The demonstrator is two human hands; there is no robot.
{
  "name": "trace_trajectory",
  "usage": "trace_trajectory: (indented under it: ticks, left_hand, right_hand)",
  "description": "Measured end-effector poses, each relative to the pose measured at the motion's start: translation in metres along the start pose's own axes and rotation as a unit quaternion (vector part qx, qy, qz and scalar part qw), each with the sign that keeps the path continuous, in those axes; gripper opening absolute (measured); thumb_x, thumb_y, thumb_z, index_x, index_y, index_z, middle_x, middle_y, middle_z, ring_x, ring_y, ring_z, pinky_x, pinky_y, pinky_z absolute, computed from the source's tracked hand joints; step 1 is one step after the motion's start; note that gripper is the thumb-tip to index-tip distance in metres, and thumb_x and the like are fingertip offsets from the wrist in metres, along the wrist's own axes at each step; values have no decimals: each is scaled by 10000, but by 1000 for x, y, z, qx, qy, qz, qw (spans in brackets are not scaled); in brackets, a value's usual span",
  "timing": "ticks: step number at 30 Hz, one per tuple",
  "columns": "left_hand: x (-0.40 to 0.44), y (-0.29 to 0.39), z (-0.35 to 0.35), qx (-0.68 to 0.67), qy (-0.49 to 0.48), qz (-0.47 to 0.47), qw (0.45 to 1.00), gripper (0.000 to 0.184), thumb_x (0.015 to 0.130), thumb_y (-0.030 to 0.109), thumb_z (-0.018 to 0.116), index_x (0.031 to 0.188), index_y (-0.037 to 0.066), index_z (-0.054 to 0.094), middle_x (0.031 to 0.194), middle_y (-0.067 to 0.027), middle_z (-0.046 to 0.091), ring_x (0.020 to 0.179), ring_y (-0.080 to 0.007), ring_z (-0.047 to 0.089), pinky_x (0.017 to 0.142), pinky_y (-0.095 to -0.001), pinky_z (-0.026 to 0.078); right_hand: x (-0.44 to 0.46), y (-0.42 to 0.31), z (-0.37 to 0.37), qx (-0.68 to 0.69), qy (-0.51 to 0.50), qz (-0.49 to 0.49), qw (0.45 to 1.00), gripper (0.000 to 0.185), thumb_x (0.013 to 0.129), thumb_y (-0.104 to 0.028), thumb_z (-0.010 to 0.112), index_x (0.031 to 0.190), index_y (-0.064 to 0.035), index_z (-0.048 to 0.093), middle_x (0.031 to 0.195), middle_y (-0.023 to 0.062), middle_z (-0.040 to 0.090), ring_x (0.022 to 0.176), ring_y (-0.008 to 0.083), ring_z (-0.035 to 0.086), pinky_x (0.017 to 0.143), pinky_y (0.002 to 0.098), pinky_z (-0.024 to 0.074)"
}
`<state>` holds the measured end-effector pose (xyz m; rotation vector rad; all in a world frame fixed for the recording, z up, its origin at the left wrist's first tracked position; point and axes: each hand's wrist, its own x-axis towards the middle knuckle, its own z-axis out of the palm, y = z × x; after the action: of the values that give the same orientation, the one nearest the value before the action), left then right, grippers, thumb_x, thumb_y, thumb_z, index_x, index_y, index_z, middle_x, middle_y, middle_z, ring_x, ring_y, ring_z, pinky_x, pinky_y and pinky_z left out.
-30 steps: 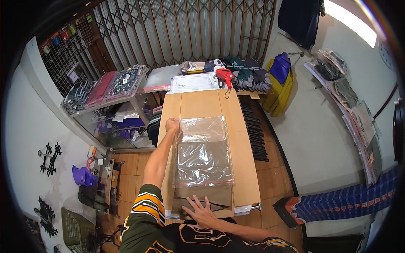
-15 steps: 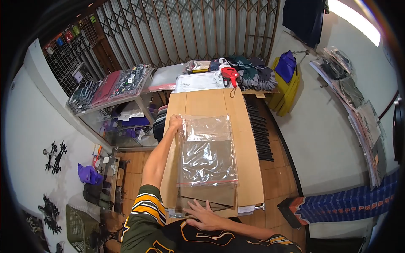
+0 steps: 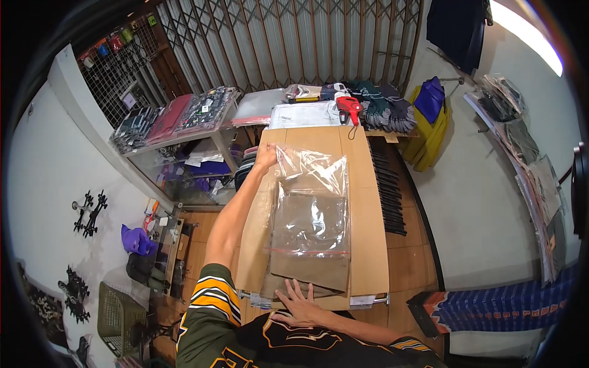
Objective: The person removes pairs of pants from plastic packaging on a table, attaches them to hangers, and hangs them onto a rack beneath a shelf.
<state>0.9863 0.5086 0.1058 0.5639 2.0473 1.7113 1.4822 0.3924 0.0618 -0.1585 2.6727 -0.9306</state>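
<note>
A clear plastic bag (image 3: 311, 168) with a red strip along its near edge lies on the cardboard-topped table (image 3: 368, 245). Inside it, and sticking out toward me, is a folded brown-grey fabric item (image 3: 307, 270); I cannot tell which garment it is. My left hand (image 3: 267, 156) is closed on the bag's far left corner. Spread flat, my right hand (image 3: 300, 306) presses on the near end of the fabric, close to the table's front edge.
A red handheld tool (image 3: 348, 109) with a cord loop rests on white papers (image 3: 304, 115) at the far end. Folded clothes (image 3: 386, 105) are stacked behind on the right. Packaged garments (image 3: 208, 109) cover the glass cabinet at left. Dark hangers (image 3: 388, 190) line the table's right side.
My left hand has drawn the bag's far corner away from me, and the bag has slid the same way over the fabric. The right hand stays on the fabric. The view has shifted slightly.
</note>
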Motion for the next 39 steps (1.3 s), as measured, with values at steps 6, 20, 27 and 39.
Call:
trace_trajectory:
  ticks: [6, 20, 27, 39]
  left_hand:
    - [-23, 84, 8, -53, -2, 87, 995, 217, 1085, 228, 407, 1077, 17, 453, 1013, -167, 709, 843, -237, 743, 627, -310, 566]
    - [-111, 273, -37, -125, 17, 295, 947, 227, 1093, 232, 408, 1107, 33, 517, 1132, -139, 693, 992, -241, 723, 794, -288, 598]
    - [-202, 311, -114, -109, 61, 348, 929, 218, 1099, 224, 376, 1103, 37, 488, 1159, -210, 687, 981, -259, 729, 776, -287, 612]
    - [-401, 240, -313, -83, 175, 328, 925, 217, 1101, 281, 391, 1093, 74, 456, 1082, -179, 698, 920, -271, 741, 748, -292, 575]
  right_hand:
    - [1, -3, -1, 12, -9, 13, 1000, 1067, 868, -854, 319, 1581, -65, 230, 1623, 327, 6, 1512, 476, -51, 1093, 767, -28]
    - [0, -11, 12, -94, 61, 12, 994, 1073, 847, -861, 364, 1581, -89, 232, 1619, 329, 26, 1497, 522, 27, 1039, 830, 53]
    - [7, -30, 25, -122, 92, -30, 988, 1132, 795, -896, 403, 1576, -93, 243, 1609, 346, 19, 1468, 578, 44, 1008, 855, 54]
    - [80, -159, 84, -104, 21, -224, 969, 871, 919, -634, 558, 1520, -50, 323, 1546, 338, 272, 1432, 530, 264, 1067, 766, 230]
